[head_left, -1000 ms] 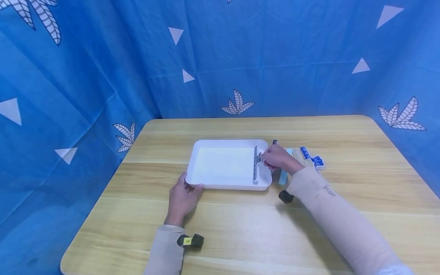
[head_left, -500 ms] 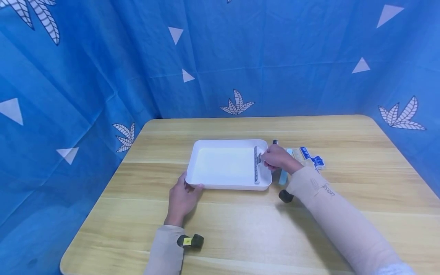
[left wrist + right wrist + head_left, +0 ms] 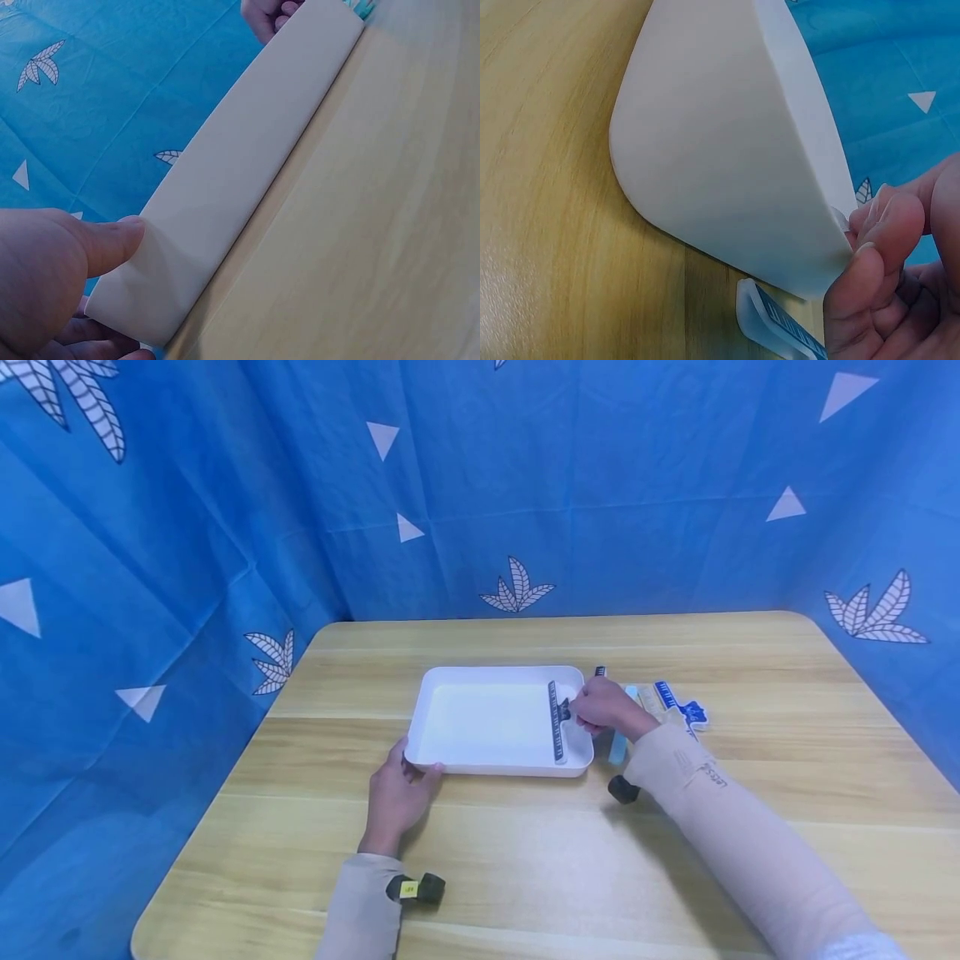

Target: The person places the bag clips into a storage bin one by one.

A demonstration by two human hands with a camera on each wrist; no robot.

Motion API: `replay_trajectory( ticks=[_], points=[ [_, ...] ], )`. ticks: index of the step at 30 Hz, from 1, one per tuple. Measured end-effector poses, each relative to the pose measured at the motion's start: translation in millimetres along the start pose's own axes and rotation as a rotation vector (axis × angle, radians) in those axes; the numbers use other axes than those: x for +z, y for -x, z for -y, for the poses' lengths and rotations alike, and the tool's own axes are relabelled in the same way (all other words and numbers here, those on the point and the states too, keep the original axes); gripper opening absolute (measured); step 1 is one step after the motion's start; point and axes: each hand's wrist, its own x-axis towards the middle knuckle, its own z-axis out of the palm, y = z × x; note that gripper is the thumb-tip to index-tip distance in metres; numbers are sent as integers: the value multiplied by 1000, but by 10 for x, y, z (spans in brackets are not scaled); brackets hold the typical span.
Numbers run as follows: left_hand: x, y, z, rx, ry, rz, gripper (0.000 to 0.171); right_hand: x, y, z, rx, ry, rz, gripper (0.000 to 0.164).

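Observation:
A white rectangular tray [image 3: 487, 718] sits on the table. My left hand [image 3: 400, 795] grips its near left corner, the thumb [image 3: 120, 244] against the front wall and the fingers round the side. Inside the tray's right end is a ruler [image 3: 557, 722] with black markings and a dark cat-shaped piece on its side. My right hand [image 3: 606, 706], fingers curled, reaches over the right rim and pinches the ruler's side piece. In the right wrist view a pale clear edge [image 3: 841, 219] shows at those fingertips; most of the ruler is hidden behind the tray wall there.
Right of the tray, partly under my right forearm, lie a light blue strip [image 3: 618, 748], a clear yellowish ruler [image 3: 649, 697] and a blue ruler with a cat-shaped end [image 3: 694, 713]. Another dark-marked ruler end [image 3: 600, 671] shows beyond my right hand. A blue curtain [image 3: 480, 485] hangs behind.
The ruler in the tray has turned a little: its far end has shifted left and more of its dark-marked face shows. Both hands stay nearly in place.

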Motion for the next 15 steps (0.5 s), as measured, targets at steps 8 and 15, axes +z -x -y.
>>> replay_trajectory(
  ticks=[8, 15],
  points=[
    [-6, 5, -4, 5, -5, -3, 73, 1, 25, 13, 3, 6, -8, 19],
    [0, 11, -3, 9, -10, -7, 73, 6, 30, 1, 8, 15, -16, 18]
  ],
)
